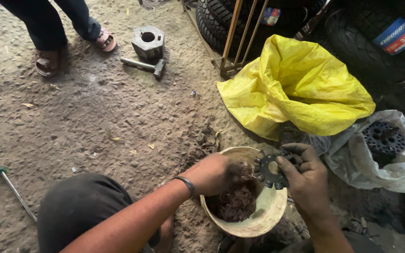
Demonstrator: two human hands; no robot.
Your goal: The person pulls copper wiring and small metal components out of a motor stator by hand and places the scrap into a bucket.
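My right hand (305, 180) grips a black toothed metal disc (272, 169) with a round centre hole, holding it over the rim of a pale, dirty bowl (258, 225). The bowl stands on the dirt ground between my knees and holds a brown fibrous clump (237, 204). My left hand (214, 174), a dark band on its wrist, is closed on a tuft of the same fibres pressed against the disc's left edge.
A yellow sack (296, 86) lies behind the bowl. A clear bag with dark perforated discs (384, 140) is at right. Tyres (366, 42) stack at the back. A hexagonal metal block (147, 42), a hammer (144, 64), a screwdriver (12, 187) and another person's sandalled feet (71, 49) are on the ground.
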